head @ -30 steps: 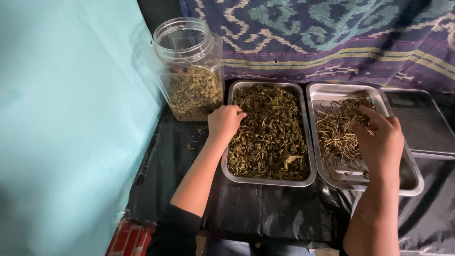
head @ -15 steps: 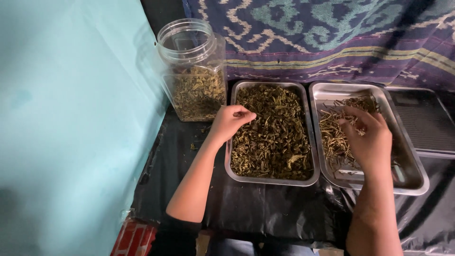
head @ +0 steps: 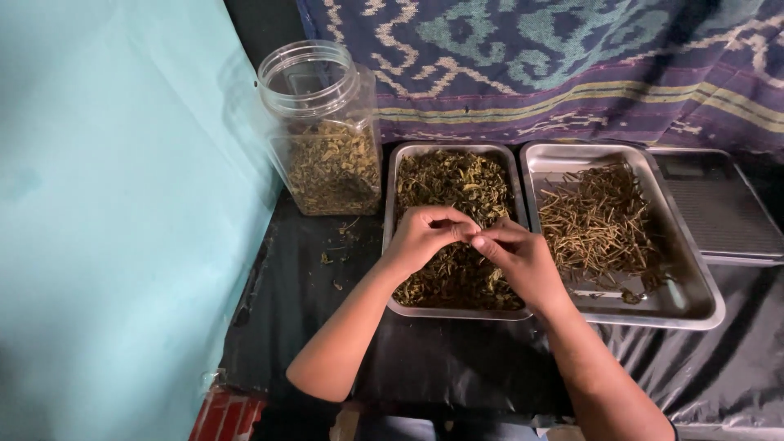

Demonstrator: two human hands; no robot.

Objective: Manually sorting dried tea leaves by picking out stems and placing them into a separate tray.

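The left hand (head: 425, 238) and the right hand (head: 516, 260) are brought together over the middle of a steel tray (head: 390, 220) heaped with dried green-brown leafy pieces (head: 457, 184), the fingertips of both meeting in a narrow pinch. Something small appears to be nipped between them, but what it is cannot be told, since it is hidden by the fingers. Just beside this tray, on the right, a second steel tray (head: 698, 282) is set, in which thin straw-coloured stems (head: 600, 216) are spread loosely, with bare metal left along its near end. At the left of the first tray a clear plastic jar (head: 322, 131) without a lid is stood upright, roughly half filled with the same leafy material. A few stray bits (head: 335, 261) are scattered on the black sheet (head: 457, 367) covering the table. A flat dark scale-like platform (head: 723, 204) is seen at far right, a patterned woven cloth (head: 572, 57) is hung behind, and a turquoise wall (head: 106, 204) is seen at left.
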